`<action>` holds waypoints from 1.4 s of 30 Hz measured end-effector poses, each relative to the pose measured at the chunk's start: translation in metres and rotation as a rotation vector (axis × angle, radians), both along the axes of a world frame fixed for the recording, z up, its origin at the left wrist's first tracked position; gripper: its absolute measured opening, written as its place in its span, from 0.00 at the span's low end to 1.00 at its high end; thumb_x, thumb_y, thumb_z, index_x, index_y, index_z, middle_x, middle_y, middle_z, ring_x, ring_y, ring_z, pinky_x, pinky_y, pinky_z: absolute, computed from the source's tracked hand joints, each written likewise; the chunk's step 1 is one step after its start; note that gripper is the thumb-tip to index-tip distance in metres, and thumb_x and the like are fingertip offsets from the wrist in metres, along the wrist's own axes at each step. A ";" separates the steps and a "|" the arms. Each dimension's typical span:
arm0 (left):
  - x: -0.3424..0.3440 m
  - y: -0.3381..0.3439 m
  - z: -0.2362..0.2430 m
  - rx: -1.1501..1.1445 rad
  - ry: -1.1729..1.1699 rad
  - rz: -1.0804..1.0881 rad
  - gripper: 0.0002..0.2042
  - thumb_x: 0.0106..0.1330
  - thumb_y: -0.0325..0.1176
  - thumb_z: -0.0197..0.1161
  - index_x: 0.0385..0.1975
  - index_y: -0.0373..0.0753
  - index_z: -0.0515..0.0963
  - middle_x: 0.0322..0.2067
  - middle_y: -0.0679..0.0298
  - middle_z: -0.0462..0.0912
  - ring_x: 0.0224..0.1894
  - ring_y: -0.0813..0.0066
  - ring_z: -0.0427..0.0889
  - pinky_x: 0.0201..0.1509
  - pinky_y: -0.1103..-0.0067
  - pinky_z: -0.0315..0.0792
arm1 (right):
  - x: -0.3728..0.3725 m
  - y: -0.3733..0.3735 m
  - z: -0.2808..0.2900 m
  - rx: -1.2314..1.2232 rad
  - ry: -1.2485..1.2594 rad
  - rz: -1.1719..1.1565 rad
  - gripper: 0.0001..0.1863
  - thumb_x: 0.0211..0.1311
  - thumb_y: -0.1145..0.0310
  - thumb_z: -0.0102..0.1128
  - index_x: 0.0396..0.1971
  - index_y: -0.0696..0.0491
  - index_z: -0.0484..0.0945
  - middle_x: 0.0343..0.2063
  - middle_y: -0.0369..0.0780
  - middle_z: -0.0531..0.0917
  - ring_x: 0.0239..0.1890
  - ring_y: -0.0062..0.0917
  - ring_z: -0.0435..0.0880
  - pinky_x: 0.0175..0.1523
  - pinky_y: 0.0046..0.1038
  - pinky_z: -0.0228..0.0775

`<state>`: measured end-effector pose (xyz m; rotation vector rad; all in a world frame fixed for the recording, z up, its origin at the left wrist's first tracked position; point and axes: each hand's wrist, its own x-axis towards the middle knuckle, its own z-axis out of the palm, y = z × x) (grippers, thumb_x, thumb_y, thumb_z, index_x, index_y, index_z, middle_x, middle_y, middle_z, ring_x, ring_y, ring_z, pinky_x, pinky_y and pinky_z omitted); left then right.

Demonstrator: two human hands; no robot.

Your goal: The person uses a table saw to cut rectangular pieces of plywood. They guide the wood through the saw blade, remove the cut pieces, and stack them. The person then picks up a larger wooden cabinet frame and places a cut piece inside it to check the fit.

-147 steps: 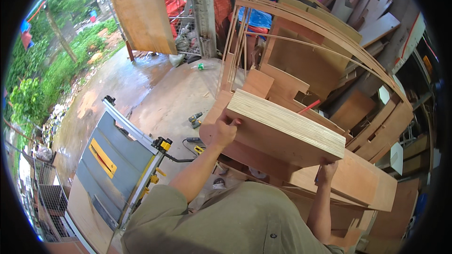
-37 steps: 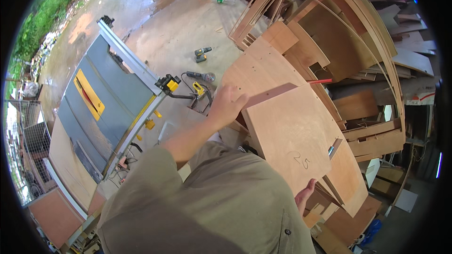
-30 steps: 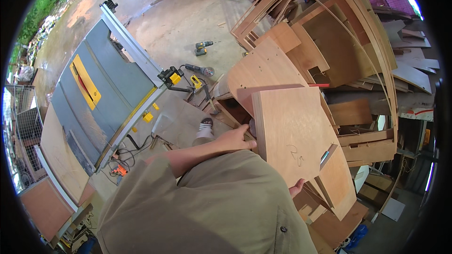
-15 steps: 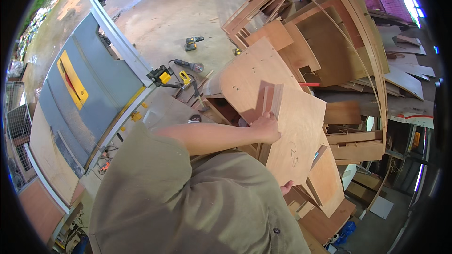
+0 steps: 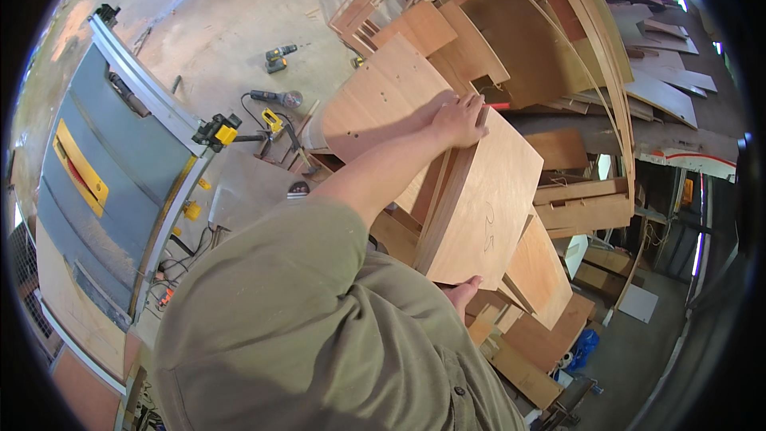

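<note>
A stack of plywood panels (image 5: 491,191), its top sheet marked with pencil, is tilted up in front of me. My left hand (image 5: 463,121) is closed over its far corner, fingers curled across the edge. At the near edge my right hand (image 5: 463,294) grips the same stack, thumb showing on top and most fingers hidden beneath. Behind the stack lies a rounded plywood board (image 5: 379,88) with small holes, partly shaded by my arm. Another plywood piece (image 5: 536,267) rests at a slant below the stack's right side.
A table saw (image 5: 120,168) with a yellow insert stands at the left. On the floor lie a cordless drill (image 5: 278,57), an angle grinder (image 5: 276,98) and cables. Curved wooden frames and offcuts (image 5: 511,40) lean at the far right. Several board scraps (image 5: 527,367) lie near my right side.
My left hand has slid from the stack's left edge to its far corner. The stack has turned and tilted, showing more of its layered side. My view has shifted to the right.
</note>
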<state>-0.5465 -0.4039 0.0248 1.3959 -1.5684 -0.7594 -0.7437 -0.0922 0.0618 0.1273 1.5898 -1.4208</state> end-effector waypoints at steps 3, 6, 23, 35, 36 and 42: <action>0.003 -0.029 0.018 0.293 -0.002 -0.312 0.25 0.61 0.51 0.60 0.49 0.37 0.75 0.50 0.51 0.81 0.54 0.54 0.79 0.57 0.63 0.72 | 0.003 -0.006 0.017 0.044 -0.035 -0.030 0.34 0.74 0.39 0.23 0.69 0.43 0.58 0.68 0.39 0.64 0.68 0.42 0.63 0.70 0.54 0.56; 0.008 -0.038 0.009 0.273 0.078 -0.301 0.21 0.58 0.51 0.63 0.39 0.37 0.78 0.41 0.51 0.84 0.50 0.57 0.81 0.53 0.66 0.73 | -0.001 -0.011 0.026 0.061 -0.069 0.002 0.32 0.76 0.43 0.21 0.69 0.43 0.57 0.67 0.40 0.64 0.69 0.43 0.63 0.70 0.56 0.53; 0.054 -0.033 0.007 0.202 -0.152 -0.485 0.23 0.59 0.20 0.50 0.54 0.47 0.76 0.52 0.57 0.81 0.57 0.57 0.77 0.56 0.65 0.72 | -0.039 -0.012 0.026 0.085 -0.278 -0.081 0.28 0.78 0.51 0.34 0.62 0.60 0.63 0.58 0.47 0.76 0.58 0.39 0.78 0.59 0.37 0.78; 0.065 -0.025 0.026 0.135 -0.200 -0.513 0.27 0.60 0.21 0.48 0.61 0.47 0.71 0.59 0.57 0.75 0.62 0.58 0.72 0.63 0.67 0.68 | -0.023 0.005 0.027 -0.050 -0.363 0.008 0.31 0.76 0.45 0.29 0.67 0.52 0.61 0.66 0.43 0.68 0.67 0.41 0.66 0.71 0.52 0.54; 0.064 -0.031 0.010 0.002 -0.214 -0.474 0.24 0.61 0.22 0.48 0.59 0.46 0.72 0.56 0.56 0.77 0.61 0.56 0.73 0.60 0.66 0.70 | -0.020 0.002 0.025 -0.071 -0.318 0.010 0.33 0.76 0.43 0.29 0.67 0.51 0.60 0.66 0.42 0.68 0.67 0.41 0.66 0.71 0.51 0.55; 0.048 -0.035 -0.001 0.046 -0.222 -0.492 0.27 0.59 0.20 0.49 0.61 0.43 0.69 0.52 0.45 0.77 0.58 0.47 0.73 0.60 0.62 0.68 | 0.020 0.004 0.000 -0.223 -0.194 -0.116 0.36 0.73 0.37 0.27 0.68 0.48 0.60 0.66 0.42 0.68 0.67 0.39 0.67 0.70 0.46 0.58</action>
